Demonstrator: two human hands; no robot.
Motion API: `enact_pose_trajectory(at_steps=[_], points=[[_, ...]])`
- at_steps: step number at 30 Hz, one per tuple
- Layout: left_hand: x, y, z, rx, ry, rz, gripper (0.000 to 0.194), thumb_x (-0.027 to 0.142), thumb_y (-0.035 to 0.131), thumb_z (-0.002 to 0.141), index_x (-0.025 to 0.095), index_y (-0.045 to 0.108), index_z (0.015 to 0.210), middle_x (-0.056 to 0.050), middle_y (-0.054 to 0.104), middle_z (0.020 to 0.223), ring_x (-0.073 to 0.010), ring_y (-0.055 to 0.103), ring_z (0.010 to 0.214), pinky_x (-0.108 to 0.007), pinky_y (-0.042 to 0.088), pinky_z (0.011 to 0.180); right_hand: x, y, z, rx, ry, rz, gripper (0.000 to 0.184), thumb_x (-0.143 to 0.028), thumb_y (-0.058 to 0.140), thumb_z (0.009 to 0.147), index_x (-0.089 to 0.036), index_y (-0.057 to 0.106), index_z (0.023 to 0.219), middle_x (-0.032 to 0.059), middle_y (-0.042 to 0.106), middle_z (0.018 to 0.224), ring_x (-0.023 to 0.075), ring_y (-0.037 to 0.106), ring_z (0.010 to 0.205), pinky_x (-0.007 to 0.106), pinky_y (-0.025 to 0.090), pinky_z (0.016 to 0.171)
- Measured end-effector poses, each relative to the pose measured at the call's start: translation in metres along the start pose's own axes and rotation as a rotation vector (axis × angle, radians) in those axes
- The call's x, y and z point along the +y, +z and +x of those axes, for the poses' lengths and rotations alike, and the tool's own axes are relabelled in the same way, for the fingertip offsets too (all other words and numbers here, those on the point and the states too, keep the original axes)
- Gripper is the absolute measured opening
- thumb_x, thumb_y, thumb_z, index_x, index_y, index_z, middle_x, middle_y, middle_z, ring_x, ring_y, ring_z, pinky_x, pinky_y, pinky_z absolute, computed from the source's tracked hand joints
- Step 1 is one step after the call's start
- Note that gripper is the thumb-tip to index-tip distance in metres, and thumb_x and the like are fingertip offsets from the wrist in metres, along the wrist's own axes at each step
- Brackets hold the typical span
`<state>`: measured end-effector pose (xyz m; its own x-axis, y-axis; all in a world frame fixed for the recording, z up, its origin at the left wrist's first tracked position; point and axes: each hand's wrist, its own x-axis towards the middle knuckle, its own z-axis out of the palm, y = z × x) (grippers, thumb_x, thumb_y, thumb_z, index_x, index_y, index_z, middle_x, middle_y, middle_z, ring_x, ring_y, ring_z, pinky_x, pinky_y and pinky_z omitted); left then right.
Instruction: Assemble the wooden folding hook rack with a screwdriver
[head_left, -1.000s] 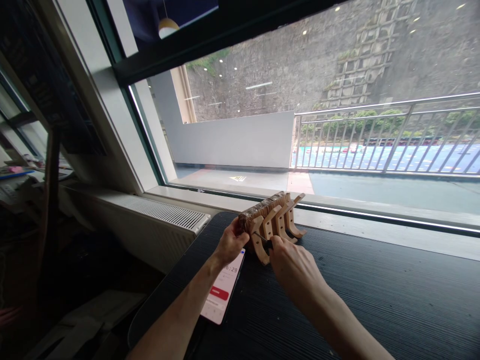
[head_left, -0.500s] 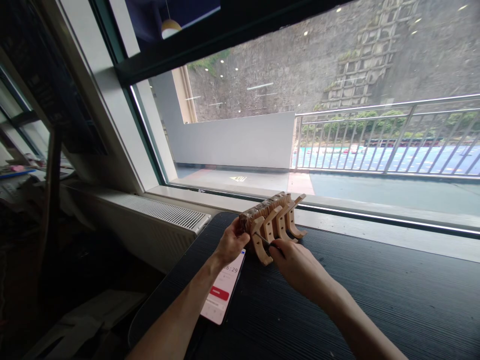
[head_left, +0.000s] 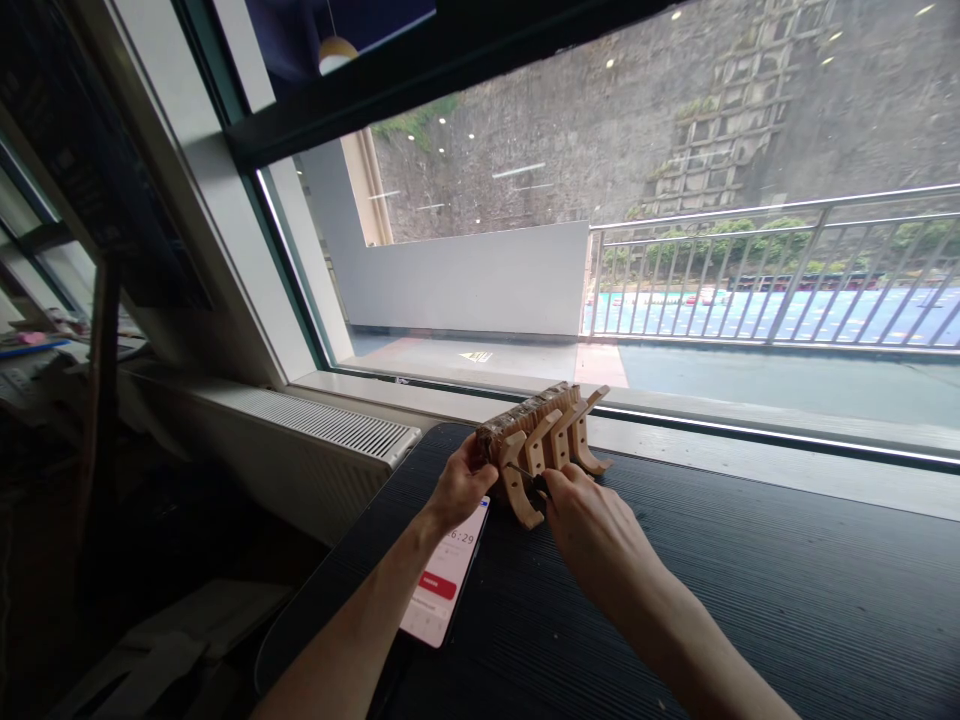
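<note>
A bark-edged wooden board [head_left: 529, 408] stands on the black table, with several curved wooden hooks [head_left: 513, 485] along its front. My left hand [head_left: 463, 487] grips the board's near left end, thumb in front beside the nearest hook. In my right hand [head_left: 581, 510] is a screwdriver [head_left: 538, 482] with a dark handle. Its thin shaft reaches left to the upper hole of that nearest hook; whether a screw sits under the tip is too small to see. My fingers cover most of the handle.
A phone [head_left: 442, 585] with a lit screen lies on the black table [head_left: 750, 560] under my left forearm. Past the table's left edge is a white radiator [head_left: 330, 420]. The window sill [head_left: 675, 452] runs along the far side, below a large window.
My right hand has turned on the screwdriver handle, rolling one way and then back, and shifted slightly. My left hand and the wooden board stay in place.
</note>
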<state>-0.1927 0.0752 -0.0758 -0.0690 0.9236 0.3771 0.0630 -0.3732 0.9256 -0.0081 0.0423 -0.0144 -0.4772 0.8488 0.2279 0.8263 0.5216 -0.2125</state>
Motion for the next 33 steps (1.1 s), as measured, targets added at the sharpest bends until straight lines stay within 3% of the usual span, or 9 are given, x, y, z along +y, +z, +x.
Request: enact_pose_trajectory(at_steps=[5,9,14,17,22,27,33], points=[[0.002,0.001,0.0,0.015,0.008,0.016,0.036,0.013,0.053,0.072,0.013,0.055,0.107,-0.007,0.067,0.099,-0.0194,0.062,0.093,-0.03,0.051,0.081,0.003,0.001,0.002,-0.037,0.015,0.049,0.02,-0.014,0.039,0.086,-0.016,0.058,0.084,0.0065,0.064,0.08,0.0165,0.06,0.066,0.027,0.024,0.051],[0.002,0.001,-0.001,0.004,-0.001,0.007,0.035,0.014,0.053,0.073,0.014,0.055,0.108,-0.006,0.066,0.102,-0.0195,0.061,0.096,-0.03,0.05,0.082,0.015,0.002,0.005,-0.035,0.012,0.243,0.023,-0.025,0.041,0.087,-0.016,0.06,0.079,0.0059,0.065,0.076,0.0158,0.058,0.069,0.024,0.03,0.056],[0.002,0.0,-0.001,-0.006,0.004,0.007,0.036,0.013,0.053,0.073,0.014,0.055,0.109,-0.007,0.065,0.103,-0.0194,0.061,0.097,-0.03,0.05,0.082,0.022,0.002,0.008,-0.125,-0.005,0.413,0.031,-0.026,0.037,0.088,-0.017,0.057,0.066,0.0036,0.063,0.067,0.0129,0.054,0.063,0.023,0.031,0.056],[0.002,-0.001,-0.001,-0.015,-0.007,0.004,0.037,0.013,0.053,0.073,0.014,0.054,0.11,-0.006,0.066,0.103,-0.0197,0.061,0.096,-0.03,0.051,0.081,0.019,0.003,0.006,-0.118,0.051,0.321,0.029,-0.028,0.036,0.088,-0.018,0.059,0.072,0.0043,0.064,0.072,0.0153,0.057,0.067,0.025,0.032,0.058],[-0.001,-0.001,-0.001,-0.01,-0.022,-0.007,0.037,0.012,0.053,0.073,0.015,0.054,0.11,-0.006,0.065,0.103,-0.0196,0.061,0.095,-0.03,0.051,0.08,0.007,0.005,-0.001,-0.057,0.031,0.136,0.023,-0.02,0.045,0.082,-0.018,0.056,0.103,0.0076,0.062,0.095,0.019,0.061,0.08,0.026,0.032,0.058],[-0.001,0.0,0.0,0.003,-0.001,-0.005,0.035,0.011,0.052,0.073,0.014,0.054,0.107,-0.006,0.066,0.101,-0.0188,0.062,0.092,-0.029,0.051,0.079,-0.005,0.003,-0.004,-0.044,0.017,-0.022,0.022,-0.006,0.04,0.081,-0.016,0.055,0.093,0.0077,0.061,0.091,0.0183,0.063,0.07,0.027,0.029,0.051],[-0.001,0.002,0.0,0.013,0.005,-0.013,0.037,0.012,0.053,0.071,0.014,0.054,0.108,-0.006,0.066,0.101,-0.0192,0.062,0.094,-0.029,0.05,0.081,-0.012,0.003,-0.004,-0.04,-0.003,-0.082,0.026,-0.001,0.037,0.08,-0.014,0.055,0.093,0.0091,0.063,0.086,0.0193,0.063,0.071,0.027,0.031,0.052]])
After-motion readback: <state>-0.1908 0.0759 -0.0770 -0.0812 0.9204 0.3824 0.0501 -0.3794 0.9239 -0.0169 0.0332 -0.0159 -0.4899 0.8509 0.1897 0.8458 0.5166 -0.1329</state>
